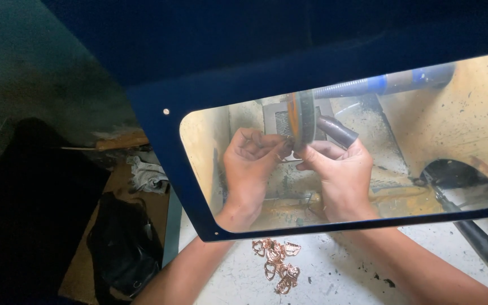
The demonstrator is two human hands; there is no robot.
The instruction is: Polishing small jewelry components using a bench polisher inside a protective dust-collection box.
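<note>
From the head camera, behind a blue-framed clear shield (159, 121), the left hand (249, 164) and right hand (337, 172) are both curled shut, pinching a small metal piece (287, 151) between their fingertips against the polishing wheel (302, 121) just above them. The wheel could snatch the piece or graze fingertips, since the grip sits so close. Room is tight inside; copper-coloured pieces (278, 262) lie on the tabletop (340, 271) near the wrists.

2 bare forearms lead to the left hand (249, 164) and the right hand (340, 175). No sleeves, gloves, rings or watch show on either. The fingertips (289, 148) look smudged with dark grime. The right thumb wears a dark tubular cap (337, 131) with a dull sheen.
</note>
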